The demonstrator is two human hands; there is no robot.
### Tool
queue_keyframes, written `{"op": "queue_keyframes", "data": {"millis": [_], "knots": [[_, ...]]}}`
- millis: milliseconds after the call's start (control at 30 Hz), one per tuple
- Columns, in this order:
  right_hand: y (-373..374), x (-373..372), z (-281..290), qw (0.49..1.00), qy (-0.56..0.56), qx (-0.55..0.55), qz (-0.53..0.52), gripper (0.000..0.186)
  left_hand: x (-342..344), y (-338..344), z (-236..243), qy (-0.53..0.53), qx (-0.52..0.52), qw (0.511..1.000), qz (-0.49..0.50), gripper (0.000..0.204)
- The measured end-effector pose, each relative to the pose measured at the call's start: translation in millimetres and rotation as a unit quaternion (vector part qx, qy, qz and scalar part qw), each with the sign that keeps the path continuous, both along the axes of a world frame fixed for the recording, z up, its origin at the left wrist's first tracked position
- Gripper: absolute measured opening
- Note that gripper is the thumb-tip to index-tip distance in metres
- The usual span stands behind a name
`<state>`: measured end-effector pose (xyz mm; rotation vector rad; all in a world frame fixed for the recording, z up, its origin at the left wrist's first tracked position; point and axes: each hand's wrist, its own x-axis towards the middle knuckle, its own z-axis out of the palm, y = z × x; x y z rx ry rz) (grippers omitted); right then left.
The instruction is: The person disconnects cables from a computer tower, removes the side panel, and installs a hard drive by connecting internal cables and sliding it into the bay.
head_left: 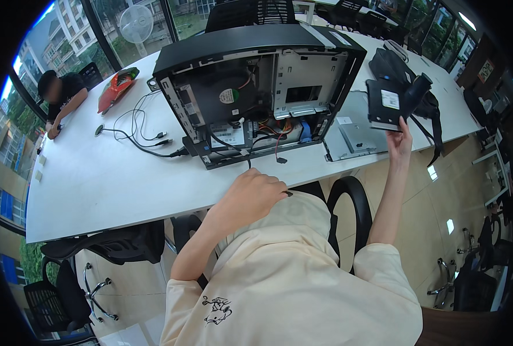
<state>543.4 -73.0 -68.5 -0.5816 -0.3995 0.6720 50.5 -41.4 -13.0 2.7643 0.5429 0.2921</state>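
Note:
An opened black desktop computer case [262,41] stands on the white table in front of me, its inside facing me. Loose coloured wires, a blue connector and a labelled metal power supply [229,136] show along its lower part. My right hand [399,138] grips a flat black computer drive [382,105] with a white label by its lower edge, raised to the right of the case. At the table's front edge, over my lap, my left hand [255,193] is curled, with a small dark piece at its fingertips; its kind is too small to tell.
A grey metal side panel [357,138] lies right of the case, near a black backpack [427,104] and dark bottle [416,92]. Cables [144,144] and a red bag [117,92] lie to the left. Another person [63,98] sits at the far left.

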Motion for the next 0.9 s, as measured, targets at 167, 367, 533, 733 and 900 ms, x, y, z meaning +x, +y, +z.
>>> {"op": "queue_keyframes", "data": {"millis": [167, 367, 533, 733, 900], "knots": [[-23, -24, -44, 0.932, 0.091, 0.232, 0.264, 0.040, 3, 1, 16, -0.113, -0.064, 0.991, -0.029, 0.021], [-22, -121, -23, 0.973, 0.013, 0.121, 0.196, 0.041, 1, 4, 27, -0.130, -0.323, 0.934, 0.085, 0.021], [-19, -190, 0, 0.971, -0.157, 0.046, 0.174, 0.049, -2, 3, 24, -0.272, -0.244, 0.931, -0.013, 0.019], [-20, -235, 17, 0.965, -0.158, -0.007, 0.208, 0.050, -10, 7, 24, -0.260, -0.160, 0.952, 0.009, 0.027], [-19, -236, 16, 0.963, -0.178, -0.030, 0.201, 0.051, -12, 9, 21, -0.260, -0.166, 0.951, 0.003, 0.030]]}}
